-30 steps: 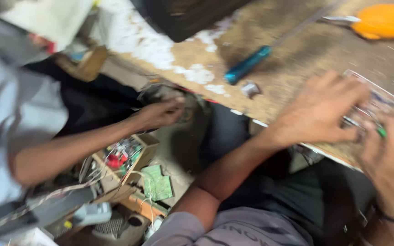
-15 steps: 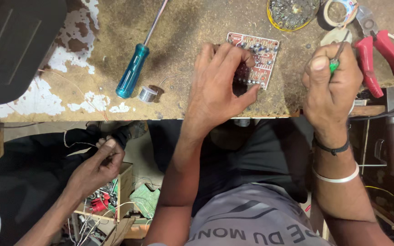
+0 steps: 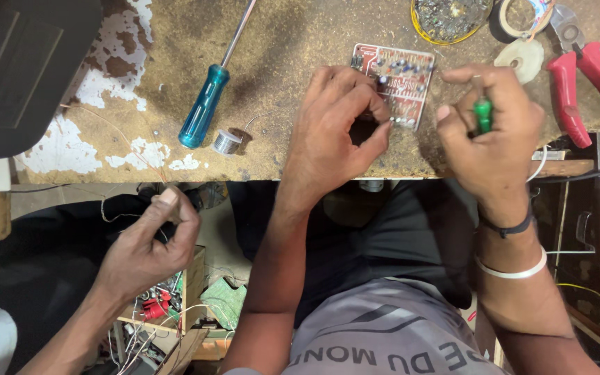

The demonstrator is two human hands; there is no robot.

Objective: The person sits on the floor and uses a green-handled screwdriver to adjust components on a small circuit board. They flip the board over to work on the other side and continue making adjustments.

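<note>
A red circuit board (image 3: 403,75) lies on the worn wooden bench. My left hand (image 3: 335,132) presses on its lower left edge, fingertips pinched at the board. My right hand (image 3: 491,132) hovers just right of the board and grips a tool with a green handle (image 3: 482,114), held upright. The tool's tip is hidden behind my fingers.
A blue-handled screwdriver (image 3: 206,104) and a small solder spool (image 3: 226,142) lie left of the board. Red pliers (image 3: 585,83), tape rolls (image 3: 519,15) and a round dish (image 3: 449,15) sit at the top right. Another person's hand (image 3: 151,243) holds thin wire below the bench, over a parts box (image 3: 194,274).
The view swung from blurred and tilted to steady over the bench. My left hand's fingers have curled tighter at the board's edge. The other person's hand rose with the wire.
</note>
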